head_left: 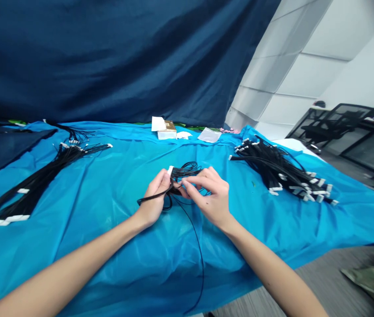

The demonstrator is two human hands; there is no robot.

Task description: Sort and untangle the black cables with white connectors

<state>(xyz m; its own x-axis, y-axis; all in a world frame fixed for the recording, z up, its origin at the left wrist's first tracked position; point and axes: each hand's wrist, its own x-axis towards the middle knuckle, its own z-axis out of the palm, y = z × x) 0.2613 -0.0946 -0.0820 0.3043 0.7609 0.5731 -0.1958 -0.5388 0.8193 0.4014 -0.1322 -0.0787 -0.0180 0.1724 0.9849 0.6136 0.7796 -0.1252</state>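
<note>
In the middle of the head view, my left hand (154,199) is closed around a black wire harness (187,171) just below its white connector (170,170). A loop of the black cable bends around the left fingers. My right hand (208,191) is at the right of the connector, thumb and index finger pinched on a thin black wire of the harness; the pinched end is too small to make out. One loose wire (201,246) hangs from between the hands down over the front of the table.
A blue cloth (114,246) covers the table. Bundled black cables with white connectors lie at the left (41,187) and a pile of similar cables (272,167) at the right. At the back stand a small box (167,132) and a white paper (209,135), before a dark blue curtain (107,57).
</note>
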